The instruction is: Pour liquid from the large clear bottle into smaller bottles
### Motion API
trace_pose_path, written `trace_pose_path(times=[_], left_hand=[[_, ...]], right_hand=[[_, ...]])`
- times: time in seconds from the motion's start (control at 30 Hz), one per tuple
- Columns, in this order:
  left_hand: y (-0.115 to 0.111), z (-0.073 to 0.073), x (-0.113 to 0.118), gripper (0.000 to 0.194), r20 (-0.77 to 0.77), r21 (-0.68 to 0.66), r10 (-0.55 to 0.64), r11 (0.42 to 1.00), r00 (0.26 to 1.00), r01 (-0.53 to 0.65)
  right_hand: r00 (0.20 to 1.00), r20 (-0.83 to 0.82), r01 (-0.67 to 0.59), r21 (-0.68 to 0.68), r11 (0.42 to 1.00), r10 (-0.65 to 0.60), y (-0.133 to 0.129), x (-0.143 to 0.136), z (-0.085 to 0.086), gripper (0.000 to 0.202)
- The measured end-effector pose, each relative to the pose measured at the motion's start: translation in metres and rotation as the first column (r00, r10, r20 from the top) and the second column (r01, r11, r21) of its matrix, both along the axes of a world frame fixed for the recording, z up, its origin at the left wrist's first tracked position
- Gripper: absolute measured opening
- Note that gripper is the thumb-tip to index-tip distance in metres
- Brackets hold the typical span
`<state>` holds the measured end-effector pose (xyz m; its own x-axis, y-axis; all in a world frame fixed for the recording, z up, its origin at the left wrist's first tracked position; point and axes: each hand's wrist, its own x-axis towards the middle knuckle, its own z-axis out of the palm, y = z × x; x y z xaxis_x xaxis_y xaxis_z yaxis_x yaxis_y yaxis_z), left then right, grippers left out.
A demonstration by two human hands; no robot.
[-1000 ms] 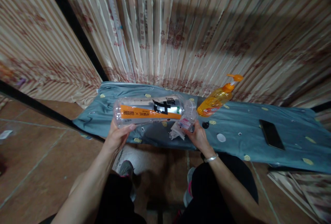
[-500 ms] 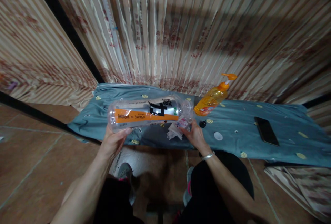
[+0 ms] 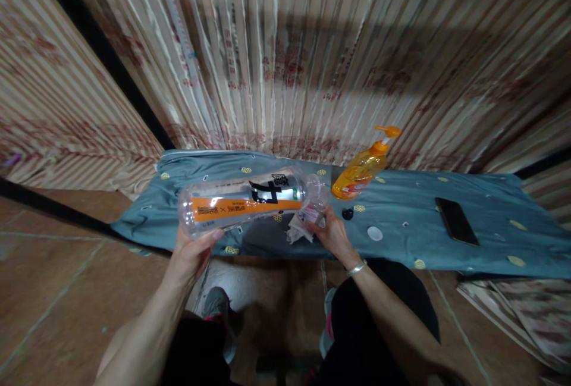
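My left hand [image 3: 196,250] grips the base end of a large clear plastic bottle [image 3: 241,200] with an orange and silver label and black lettering. The bottle lies nearly level in the air, its base end a little lower. At its right end, my right hand [image 3: 332,232] is closed on a small clear plastic bottle [image 3: 314,198] with a pinkish label. The two bottles appear to meet, but I cannot make out how their mouths sit. A whitish crumpled piece [image 3: 298,229] shows just below the small bottle.
On the blue cloth-covered bench [image 3: 401,225] stand an orange pump bottle [image 3: 360,172], a small black cap [image 3: 347,213], a white round disc [image 3: 375,233] and a dark phone [image 3: 457,221]. A striped curtain [image 3: 289,65] hangs behind. Black frame bars [image 3: 102,59] run at the left.
The large bottle's base end has dipped slightly, tilting it a bit more. Both hands keep their hold, and the whole view has shifted a little.
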<state>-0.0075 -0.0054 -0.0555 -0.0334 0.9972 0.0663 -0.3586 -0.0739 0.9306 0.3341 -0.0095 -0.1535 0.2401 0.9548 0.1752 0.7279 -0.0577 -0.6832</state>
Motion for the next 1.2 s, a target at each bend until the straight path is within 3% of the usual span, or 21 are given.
trace_pose_path(times=[0.33,0.97,1.2], left_hand=[[-0.016,0.010,0.013,0.078,0.013,0.002,0.078,0.997,0.997,-0.078],[-0.015,0.004,0.010,0.086,-0.029,0.020,0.066,0.998,0.997,-0.066],[-0.015,0.005,0.012,0.077,-0.033,0.011,0.060,0.998,0.998,-0.059]], right_hand=[[0.999,0.044,0.006,0.035,0.999,-0.008,0.004,0.002,-0.009,0.049],[0.999,0.011,-0.036,0.016,0.999,0.036,0.003,0.002,0.000,0.048],[0.999,0.019,-0.031,0.004,1.000,0.031,0.003,0.001,-0.001,0.050]])
